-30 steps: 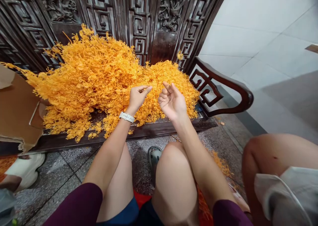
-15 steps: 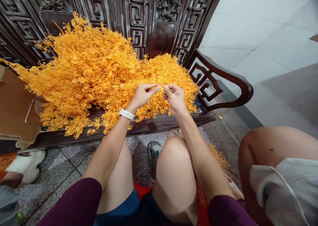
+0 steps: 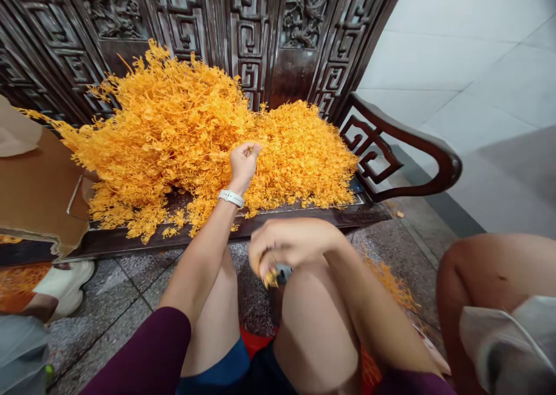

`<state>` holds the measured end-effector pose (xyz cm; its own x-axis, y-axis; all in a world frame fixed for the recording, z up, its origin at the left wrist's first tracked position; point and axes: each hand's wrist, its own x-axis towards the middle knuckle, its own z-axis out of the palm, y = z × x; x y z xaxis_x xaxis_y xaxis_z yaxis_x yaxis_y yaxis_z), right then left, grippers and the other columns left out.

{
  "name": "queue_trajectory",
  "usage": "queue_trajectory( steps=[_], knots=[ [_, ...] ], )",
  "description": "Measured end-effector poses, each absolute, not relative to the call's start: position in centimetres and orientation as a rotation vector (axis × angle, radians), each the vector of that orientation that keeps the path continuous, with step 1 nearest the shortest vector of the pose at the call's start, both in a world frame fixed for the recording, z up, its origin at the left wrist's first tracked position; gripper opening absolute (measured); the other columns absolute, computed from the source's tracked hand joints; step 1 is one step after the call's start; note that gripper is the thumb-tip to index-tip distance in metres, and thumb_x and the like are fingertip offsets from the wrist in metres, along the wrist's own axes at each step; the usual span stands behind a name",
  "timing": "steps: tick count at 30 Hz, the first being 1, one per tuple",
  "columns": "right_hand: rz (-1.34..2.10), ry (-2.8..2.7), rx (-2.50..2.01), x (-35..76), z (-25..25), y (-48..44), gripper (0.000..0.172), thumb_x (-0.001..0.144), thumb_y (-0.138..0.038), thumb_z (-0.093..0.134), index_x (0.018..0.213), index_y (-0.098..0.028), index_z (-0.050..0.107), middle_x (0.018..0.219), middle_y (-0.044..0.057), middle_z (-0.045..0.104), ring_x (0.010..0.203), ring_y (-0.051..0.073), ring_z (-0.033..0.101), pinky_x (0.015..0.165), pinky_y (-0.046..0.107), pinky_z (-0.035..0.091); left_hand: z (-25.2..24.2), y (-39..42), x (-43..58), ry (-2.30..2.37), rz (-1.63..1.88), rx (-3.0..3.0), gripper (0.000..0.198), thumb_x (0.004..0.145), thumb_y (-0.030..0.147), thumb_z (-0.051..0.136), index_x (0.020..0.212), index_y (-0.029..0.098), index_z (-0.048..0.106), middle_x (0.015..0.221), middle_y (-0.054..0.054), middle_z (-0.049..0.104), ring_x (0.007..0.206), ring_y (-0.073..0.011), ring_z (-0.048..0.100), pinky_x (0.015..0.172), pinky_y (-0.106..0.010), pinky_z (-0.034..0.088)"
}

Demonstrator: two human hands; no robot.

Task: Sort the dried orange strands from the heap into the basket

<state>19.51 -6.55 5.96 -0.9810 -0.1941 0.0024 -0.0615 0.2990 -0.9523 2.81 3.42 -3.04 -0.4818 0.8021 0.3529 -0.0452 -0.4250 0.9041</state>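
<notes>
A big heap of orange-yellow, curly, spidery pieces (image 3: 174, 128), looking like plastic flower sprigs, covers the seat of a dark carved wooden bench (image 3: 299, 70). My left hand (image 3: 244, 162), with a white band on the wrist, is held over the middle of the heap. Its fingers are pinched together, and what they hold, if anything, cannot be made out. Lower down, my right hand (image 3: 295, 241) is above my knees, smeared by motion. From its closed fingers pokes a small orange-yellow piece (image 3: 271, 278).
A torn cardboard box (image 3: 47, 180) stands at the left end of the seat. The bench's curved armrest (image 3: 417, 152) juts out at the right. Loose orange strands (image 3: 391, 285) lie on the floor. Other people's legs show at both sides, including a bare knee (image 3: 499, 279) on the right.
My two hands were together, fingertips meeting over the heap. Now my right hand has dropped toward my knees with an orange-yellow piece, while my left stays over the heap, its fingers more curled.
</notes>
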Motion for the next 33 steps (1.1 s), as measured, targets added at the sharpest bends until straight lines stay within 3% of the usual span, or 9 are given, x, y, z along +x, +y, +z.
queue_trajectory(
  steps=[3,7,12,18,21,23,28,30,33],
  knots=[
    [-2.140,2.368,-0.316,19.3,6.5,-6.8,0.019,0.099,-0.034,0.070,0.091,-0.017,0.072,0.082,0.005,0.072,0.075,0.013,0.065,0.073,0.028,0.053,-2.6,3.3,2.1,1.142,1.898,1.164,0.032,0.085,0.050,0.081,0.079,0.019,0.076,0.061,0.002,0.052,0.056,-0.0105,0.037,0.055,-0.026,0.030],
    [-3.206,2.523,0.852,19.6,5.2,-3.4,0.033,0.094,-0.055,0.071,0.107,-0.024,0.071,0.081,0.000,0.066,0.069,0.011,0.058,0.064,0.025,0.050,-1.6,1.8,2.5,1.045,1.834,1.233,0.036,0.081,0.056,0.084,0.080,0.020,0.078,0.063,0.001,0.053,0.057,-0.0100,0.036,0.054,-0.027,0.030],
    [-3.080,2.378,1.907,19.5,2.8,-0.7,0.033,0.088,-0.049,0.079,0.102,-0.025,0.062,0.077,-0.003,0.060,0.055,0.007,0.046,0.050,0.023,0.037,-0.7,0.5,2.7,1.008,1.644,1.395,0.040,0.077,0.061,0.085,0.074,0.022,0.079,0.059,0.002,0.048,0.054,-0.0094,0.029,0.053,-0.029,0.023],
    [-2.271,3.128,1.744,19.6,2.3,-0.6,0.033,0.090,-0.051,0.078,0.085,-0.023,0.062,0.074,-0.001,0.060,0.058,0.011,0.047,0.055,0.029,0.039,-0.8,0.2,2.8,0.983,1.531,1.630,0.041,0.079,0.062,0.083,0.077,0.021,0.081,0.053,0.004,0.037,0.051,-0.0095,0.026,0.053,-0.029,0.018],
    [-1.607,3.533,1.660,19.4,3.9,-2.6,0.021,0.094,-0.029,0.074,0.077,-0.023,0.064,0.071,-0.001,0.061,0.063,0.013,0.049,0.064,0.030,0.041,-1.4,1.2,2.8,1.037,1.695,1.573,0.045,0.076,0.064,0.084,0.077,0.019,0.080,0.060,0.000,0.054,0.055,-0.0106,0.038,0.054,-0.029,0.029],
    [-1.427,3.602,1.254,19.0,5.6,-5.2,0.020,0.096,-0.017,0.066,0.077,-0.023,0.069,0.077,0.001,0.068,0.074,0.015,0.059,0.074,0.032,0.046,-2.0,2.2,2.4,1.081,1.802,1.494,0.049,0.072,0.066,0.086,0.074,0.018,0.078,0.068,-0.003,0.062,0.061,-0.0118,0.047,0.059,-0.029,0.037],
    [-1.856,2.593,-0.171,18.3,8.2,-9.3,0.014,0.100,-0.027,0.065,0.095,-0.022,0.077,0.094,0.005,0.078,0.085,0.017,0.073,0.079,0.031,0.055,-2.3,3.0,0.9,1.065,1.740,1.288,0.048,0.072,0.067,0.086,0.075,0.020,0.076,0.054,0.005,0.040,0.049,-0.0075,0.025,0.049,-0.027,0.025],
    [-2.207,2.437,-0.008,18.4,7.7,-8.2,0.021,0.095,-0.040,0.072,0.098,-0.020,0.076,0.089,0.005,0.077,0.075,0.016,0.070,0.071,0.029,0.054,-1.7,2.2,0.9,0.968,1.691,1.219,0.042,0.078,0.063,0.083,0.081,0.022,0.076,0.056,0.005,0.038,0.048,-0.0074,0.024,0.047,-0.027,0.022],
    [-2.974,2.465,1.081,18.9,6.1,-4.8,0.034,0.094,-0.054,0.067,0.100,-0.021,0.071,0.081,0.003,0.070,0.065,0.012,0.059,0.063,0.025,0.049,-0.5,0.8,1.8,0.806,1.657,1.071,0.034,0.082,0.057,0.082,0.088,0.024,0.075,0.057,0.005,0.038,0.050,-0.0086,0.034,0.048,-0.025,0.029]
  ],
)
